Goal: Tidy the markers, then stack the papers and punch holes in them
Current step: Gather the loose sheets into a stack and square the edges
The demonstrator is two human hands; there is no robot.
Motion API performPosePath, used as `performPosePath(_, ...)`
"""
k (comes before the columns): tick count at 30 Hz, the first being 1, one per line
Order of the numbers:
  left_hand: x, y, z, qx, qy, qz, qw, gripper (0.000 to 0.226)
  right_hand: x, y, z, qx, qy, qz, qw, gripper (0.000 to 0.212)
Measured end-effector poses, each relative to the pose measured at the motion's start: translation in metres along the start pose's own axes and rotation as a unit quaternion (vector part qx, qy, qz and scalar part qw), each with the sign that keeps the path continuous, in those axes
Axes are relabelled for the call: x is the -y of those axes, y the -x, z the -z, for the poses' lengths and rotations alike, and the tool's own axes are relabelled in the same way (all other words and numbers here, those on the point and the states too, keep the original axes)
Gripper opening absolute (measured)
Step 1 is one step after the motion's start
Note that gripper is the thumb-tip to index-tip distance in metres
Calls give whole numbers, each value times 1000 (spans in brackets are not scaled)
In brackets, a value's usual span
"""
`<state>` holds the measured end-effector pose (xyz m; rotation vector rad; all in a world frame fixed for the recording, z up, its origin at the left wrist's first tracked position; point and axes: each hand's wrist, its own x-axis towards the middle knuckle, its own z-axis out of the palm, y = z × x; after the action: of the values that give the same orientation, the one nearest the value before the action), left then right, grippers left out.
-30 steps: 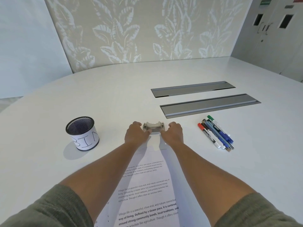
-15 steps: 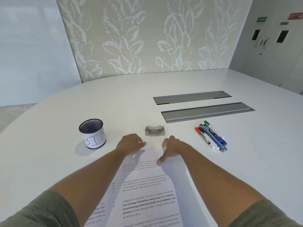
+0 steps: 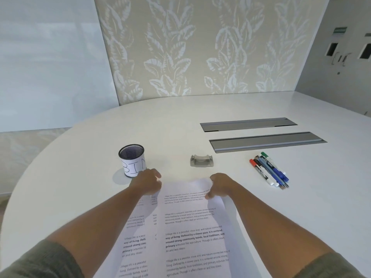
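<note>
Printed papers (image 3: 186,229) lie in front of me, the top sheet overlapping another that sticks out on the left. My left hand (image 3: 147,183) grips the top left corner of the papers. My right hand (image 3: 219,186) pinches the top right corner, which is lifted and curled. A small grey hole punch (image 3: 201,161) sits on the table just beyond the papers, untouched. Several markers (image 3: 269,170), red, black, blue and green, lie in a bundle to the right. A black mesh cup (image 3: 132,160) labelled BIN stands empty to the left, next to my left hand.
The white rounded table (image 3: 80,197) has two grey recessed cable trays (image 3: 267,142) at the back right. A leaf-patterned wall panel (image 3: 200,47) stands behind the table edge.
Both hands let go of the hole punch and drew back toward me. They now hold the top corners of the papers, and the top sheet's far edge is lifted.
</note>
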<state>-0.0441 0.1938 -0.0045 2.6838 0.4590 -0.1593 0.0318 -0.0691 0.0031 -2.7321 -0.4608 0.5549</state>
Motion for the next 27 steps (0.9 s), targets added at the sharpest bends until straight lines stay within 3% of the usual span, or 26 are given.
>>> performPosePath(4, 15, 8, 0, 2, 14, -11, 1000, 41, -3, 6, -6, -15, -47, 0, 999, 27)
performPosePath(10, 19, 13, -6, -2, 26, -47, 999, 43, -13, 19, -12, -29, -239, -19, 970, 21)
performPosePath(14, 19, 14, -9, -19, 7, -58, 998, 43, -18, 26, -11, -9, -315, -6, 949, 29)
performPosePath(27, 19, 20, -10, -21, 136, 1, 991, 62, -31, 36, -12, -4, -362, 17, 932, 16)
